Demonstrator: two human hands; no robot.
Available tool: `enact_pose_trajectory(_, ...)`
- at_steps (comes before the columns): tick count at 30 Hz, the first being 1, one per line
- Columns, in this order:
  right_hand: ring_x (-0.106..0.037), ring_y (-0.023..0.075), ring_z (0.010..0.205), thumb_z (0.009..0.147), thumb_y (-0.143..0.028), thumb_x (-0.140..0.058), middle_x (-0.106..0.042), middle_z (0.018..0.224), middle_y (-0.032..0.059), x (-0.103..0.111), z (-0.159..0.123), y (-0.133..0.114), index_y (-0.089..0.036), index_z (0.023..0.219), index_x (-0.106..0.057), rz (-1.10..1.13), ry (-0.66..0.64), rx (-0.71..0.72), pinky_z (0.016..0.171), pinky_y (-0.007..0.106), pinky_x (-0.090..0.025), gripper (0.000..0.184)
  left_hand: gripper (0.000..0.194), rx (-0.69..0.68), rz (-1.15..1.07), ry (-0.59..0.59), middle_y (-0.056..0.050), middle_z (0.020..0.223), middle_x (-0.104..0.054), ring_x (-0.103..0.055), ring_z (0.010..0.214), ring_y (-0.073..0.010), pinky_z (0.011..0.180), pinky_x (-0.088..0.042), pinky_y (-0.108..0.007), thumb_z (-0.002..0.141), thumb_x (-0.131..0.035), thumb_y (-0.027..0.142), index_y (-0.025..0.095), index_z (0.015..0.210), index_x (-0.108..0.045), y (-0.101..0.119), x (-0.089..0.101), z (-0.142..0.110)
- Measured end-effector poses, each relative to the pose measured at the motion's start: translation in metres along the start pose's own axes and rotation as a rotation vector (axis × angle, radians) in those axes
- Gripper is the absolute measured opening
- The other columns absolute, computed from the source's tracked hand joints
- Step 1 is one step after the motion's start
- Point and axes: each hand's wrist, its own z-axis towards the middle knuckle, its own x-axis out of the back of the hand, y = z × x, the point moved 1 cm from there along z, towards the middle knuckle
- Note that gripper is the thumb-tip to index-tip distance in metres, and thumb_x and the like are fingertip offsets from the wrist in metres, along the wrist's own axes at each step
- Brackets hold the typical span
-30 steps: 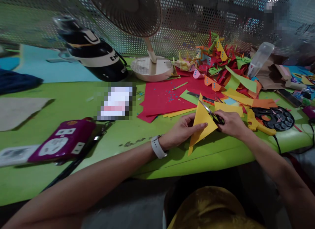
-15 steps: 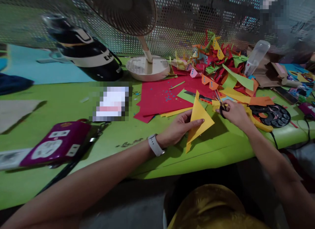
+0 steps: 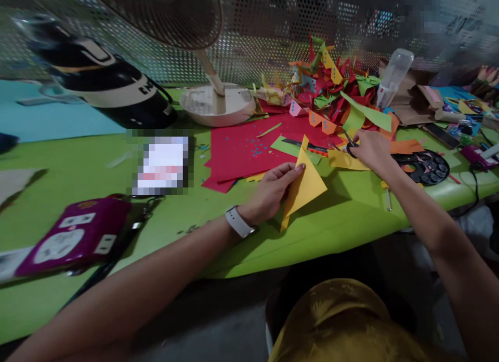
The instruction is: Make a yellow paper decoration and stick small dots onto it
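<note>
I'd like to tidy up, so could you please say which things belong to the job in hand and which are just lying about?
Likely for the job: held yellow paper, held scissors, coloured paper pile.
Probably lying about: black bottle, fan, purple case.

Perforated screen (image 3: 257,45), green table (image 3: 343,216), dim grey floor (image 3: 218,320)

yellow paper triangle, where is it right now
In the head view, the yellow paper triangle is right of centre, in the grip of the left hand, in front of the red paper.
</note>
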Motion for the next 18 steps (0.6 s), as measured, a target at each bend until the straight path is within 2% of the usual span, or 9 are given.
enact_pose_trajectory(3,-0.067,0.0328,0.093,0.077,-0.024,-0.071,-0.073,0.096,0.0158,-0.003,0.012,0.003,-0.016,0.098,-0.072,0.027,-0.078,-0.024,0.071,0.039,-0.047,0.023,0.034,-0.011,0.015,0.024,0.002,0.066,-0.067,-0.059,0.057,-0.01,0.05,-0.047,-0.018,0.059,-0.087,0.043,0.02,0.071,-0.065,0.003,-0.001,0.0)
enact_pose_trajectory(5,-0.066,0.0321,0.095,0.08,-0.022,-0.067,-0.073,0.098,0.0149,-0.001,0.01,0.001,-0.016,0.1,-0.071,0.041,-0.095,0.01,0.072,0.038,-0.046,0.021,0.035,-0.016,0.019,0.031,0.003,0.067,-0.067,-0.059,0.058,-0.01,0.052,-0.047,-0.018,0.059,-0.088,0.043,0.02,0.071,-0.065,0.004,-0.001,0.0)
enact_pose_trajectory(8,-0.066,0.0292,0.091,0.086,-0.03,-0.061,-0.074,0.095,0.0111,0.004,-0.01,-0.009,-0.019,0.107,-0.07,0.032,-0.076,0.183,0.07,0.036,-0.044,0.025,0.034,-0.025,0.024,0.049,0.003,0.066,-0.066,-0.058,0.058,-0.0098,0.053,-0.046,-0.019,0.06,-0.087,0.042,0.02,0.071,-0.064,0.004,0.0,0.0)
enact_pose_trajectory(10,-0.066,0.0292,0.088,0.085,-0.04,-0.063,-0.074,0.098,0.0115,0.004,-0.025,-0.015,-0.019,0.112,-0.068,-0.023,-0.121,0.304,0.068,0.035,-0.043,0.035,0.032,-0.026,0.032,0.071,0.003,0.066,-0.065,-0.058,0.058,-0.0103,0.052,-0.046,-0.019,0.061,-0.086,0.041,0.02,0.07,-0.063,0.004,0.001,0.001)
enact_pose_trajectory(12,-0.066,0.0295,0.087,0.086,-0.038,-0.062,-0.073,0.101,0.0138,0.001,-0.033,-0.018,-0.017,0.111,-0.068,-0.096,-0.157,0.345,0.066,0.035,-0.042,0.033,0.031,-0.021,0.04,0.086,0.003,0.066,-0.066,-0.058,0.059,-0.0111,0.052,-0.046,-0.02,0.062,-0.086,0.039,0.02,0.071,-0.063,0.004,0.003,0.003)
enact_pose_trajectory(14,-0.066,0.0274,0.083,0.09,-0.029,-0.056,-0.073,0.094,0.0135,-0.002,-0.03,-0.015,-0.017,0.102,-0.07,-0.122,-0.16,0.317,0.065,0.035,-0.041,0.023,0.03,-0.02,0.037,0.087,0.002,0.068,-0.067,-0.059,0.06,-0.0116,0.053,-0.046,-0.021,0.062,-0.086,0.039,0.02,0.071,-0.064,0.003,0.004,0.004)
enact_pose_trajectory(18,-0.064,0.0229,0.077,0.089,-0.022,-0.052,-0.072,0.081,0.0086,-0.004,-0.005,-0.002,-0.019,0.086,-0.07,0.045,-0.019,0.144,0.064,0.032,-0.043,0.019,0.032,-0.04,0.071,0.073,0.001,0.068,-0.067,-0.057,0.06,-0.0113,0.052,-0.044,-0.02,0.06,-0.087,0.041,0.02,0.071,-0.066,0.005,0.003,0.003)
